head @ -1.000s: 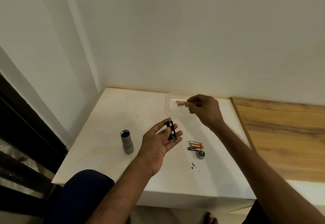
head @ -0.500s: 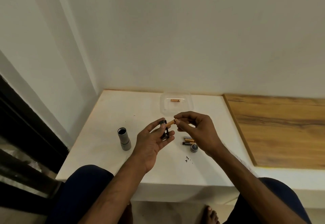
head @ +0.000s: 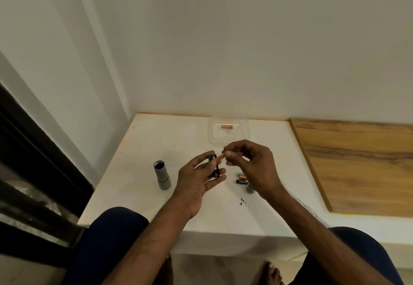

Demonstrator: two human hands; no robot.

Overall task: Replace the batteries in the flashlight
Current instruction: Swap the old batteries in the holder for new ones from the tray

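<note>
Holding a copper battery [head: 220,157] against the black battery holder [head: 214,166] at centre frame.

The battery is pinched between the fingertips of the right hand [head: 250,165], its free end touching the holder's top; the holder is gripped by the thumb and fingers of the left hand [head: 196,178]. The grey flashlight body [head: 162,174] is stood open-end-up on the white table [head: 134,173], left of centre. One battery is seen in a clear tray [head: 229,131] above; used batteries [head: 241,178] and a cap [head: 250,187] lie right of centre.

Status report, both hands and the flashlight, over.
Left hand holds battery holder. Right hand pinches copper battery at it. Flashlight body open on table. Nothing obstructing.
</note>
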